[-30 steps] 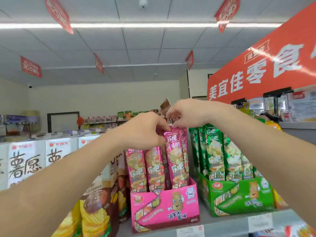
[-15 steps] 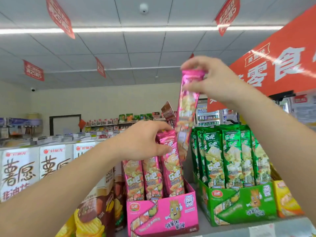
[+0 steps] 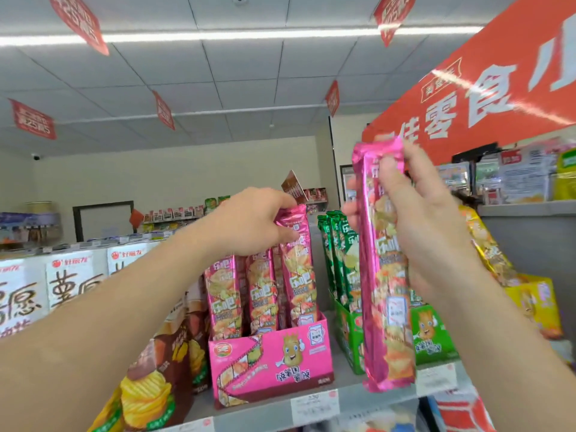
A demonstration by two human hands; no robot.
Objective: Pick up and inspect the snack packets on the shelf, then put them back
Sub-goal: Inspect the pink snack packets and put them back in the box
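Observation:
My right hand holds a long pink snack packet upright in front of the shelf, thumb across its upper front. The packet hangs clear of the pink display box. My left hand pinches the top of another pink packet, the rightmost one standing in that box. Two more pink packets stand to its left in the box.
A green display box of green packets sits right of the pink one, a yellow box further right. Brown chip bags stand on the left. The shelf edge carries price tags. An orange sign hangs above.
My right hand has lowered the lifted pink packet and brought it nearer, now gripping it lower with the thumb on its front. My left hand keeps pinching the packet in the box.

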